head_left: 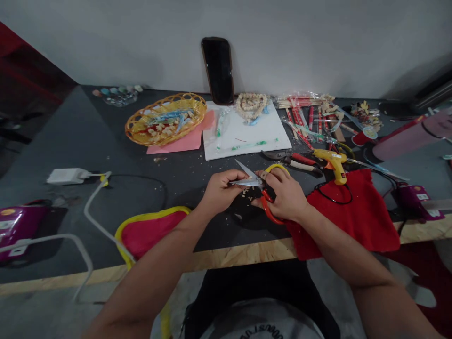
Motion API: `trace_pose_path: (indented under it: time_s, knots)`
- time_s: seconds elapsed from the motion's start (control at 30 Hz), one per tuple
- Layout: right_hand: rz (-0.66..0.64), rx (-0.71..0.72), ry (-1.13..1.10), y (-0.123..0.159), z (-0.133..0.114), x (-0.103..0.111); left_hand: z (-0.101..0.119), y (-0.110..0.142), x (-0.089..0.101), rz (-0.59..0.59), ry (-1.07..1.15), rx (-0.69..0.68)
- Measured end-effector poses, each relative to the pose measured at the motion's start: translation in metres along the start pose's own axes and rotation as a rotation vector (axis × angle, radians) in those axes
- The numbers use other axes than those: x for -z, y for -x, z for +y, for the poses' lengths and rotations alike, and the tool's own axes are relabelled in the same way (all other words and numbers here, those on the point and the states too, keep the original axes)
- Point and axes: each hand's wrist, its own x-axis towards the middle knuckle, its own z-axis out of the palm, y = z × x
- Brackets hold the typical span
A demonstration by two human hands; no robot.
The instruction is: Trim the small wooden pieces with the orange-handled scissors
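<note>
My right hand (287,195) is closed round the red and yellow handles of a pair of scissors (269,207), blades apart and pointing up-left. My left hand (221,190) pinches a small thin pale stick (243,182) held between the blades. Both hands hover over the dark tabletop near its front edge. Small pale offcuts (243,194) lie on the table under the hands.
A yellow wicker basket (141,129) with pale pieces sits back left on pink paper. A white board (247,136), a phone (218,70) against the wall, packs of sticks (300,117), pruning shears (289,159), a yellow glue gun (334,162), red cloth (353,212), white cables (95,207).
</note>
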Motion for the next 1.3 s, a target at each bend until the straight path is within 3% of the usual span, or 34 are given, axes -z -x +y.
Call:
trace_pose_path:
  time_s: [0.3,0.67,1.07,1.3]
  knots:
    - [-0.009,0.029,-0.06,0.0019,0.0016,-0.0026,-0.0016,0.0002,0.0011,-0.046,0.084,0.037]
    - [-0.01,-0.033,-0.079,0.0028,-0.0023,-0.0011,-0.0041,0.0027,-0.0042,0.092,0.101,0.043]
    - [-0.049,0.003,-0.038,0.0004,0.0016,-0.0011,0.0031,-0.0002,0.0013,-0.033,0.045,0.058]
    - [-0.062,-0.015,-0.056,0.0034,-0.002,-0.0004,-0.0009,0.0016,0.0004,0.02,0.036,0.058]
